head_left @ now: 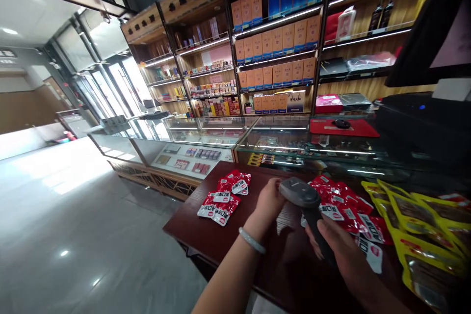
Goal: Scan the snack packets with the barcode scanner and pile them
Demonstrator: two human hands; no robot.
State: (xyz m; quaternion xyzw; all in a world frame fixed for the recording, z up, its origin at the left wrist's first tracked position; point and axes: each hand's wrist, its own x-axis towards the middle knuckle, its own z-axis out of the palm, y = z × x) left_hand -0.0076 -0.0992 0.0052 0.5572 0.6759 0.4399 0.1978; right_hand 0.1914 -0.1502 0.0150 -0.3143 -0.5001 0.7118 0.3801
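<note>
Head view: shop shelves [275, 23] and glass counter [206, 128] behind our dark-red table [206, 235] | our right hand [338, 243] grips the handheld scanner [300, 192] by its handle, above the table | our left hand [270, 201], partly hidden, lies beside the scanner's head; we cannot tell its grip | red packets [224, 198] flank our hands; yellow bags [415, 216], far right.
</note>
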